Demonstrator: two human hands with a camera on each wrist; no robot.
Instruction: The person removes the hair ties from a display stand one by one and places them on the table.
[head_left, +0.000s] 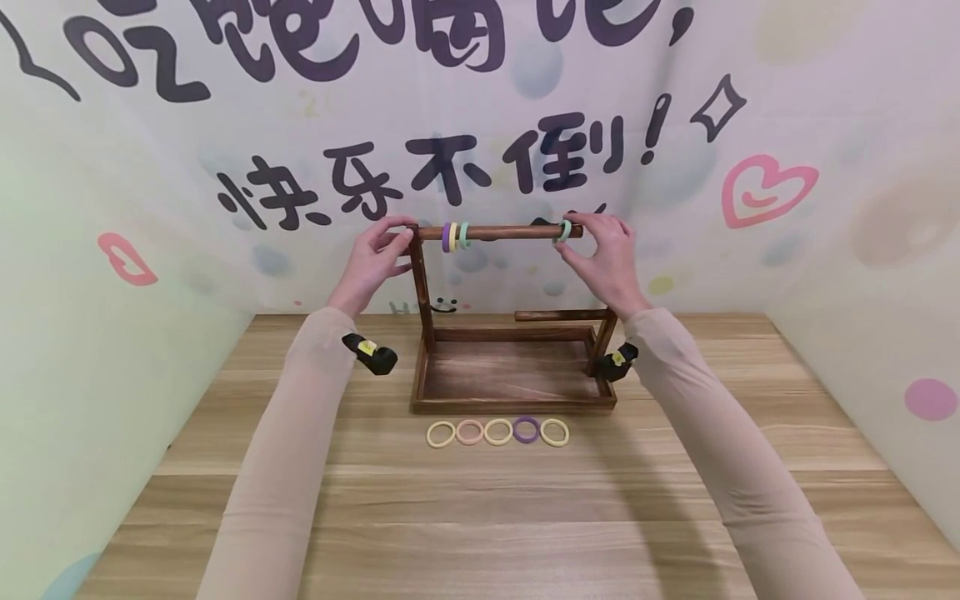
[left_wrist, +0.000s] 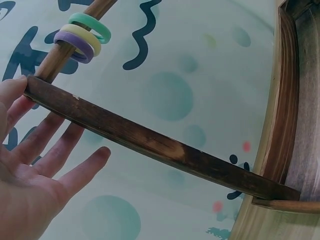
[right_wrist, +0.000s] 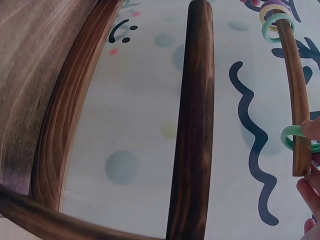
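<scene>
A dark wooden rack (head_left: 422, 292) has an upper rod (head_left: 510, 233) running right from the top of its left post. My left hand (head_left: 375, 257) holds that corner, thumb and forefinger at the post's top, the other fingers spread in the left wrist view. Around the rod near the left post hang a purple ring (left_wrist: 75, 42), a pale yellow ring (left_wrist: 95, 49) and a mint green ring (left_wrist: 92, 21). At the rod's free right end my right hand (head_left: 606, 254) pinches another mint green ring (right_wrist: 289, 136), which is around the rod.
Below the rods is the rack's shallow tray (head_left: 517, 407). A lower rod (head_left: 558, 316) points left from a shorter right post. In front, several rings lie in a row on the wooden table (head_left: 480, 517), among them a pink ring (head_left: 470, 442) and a purple one (head_left: 537, 437).
</scene>
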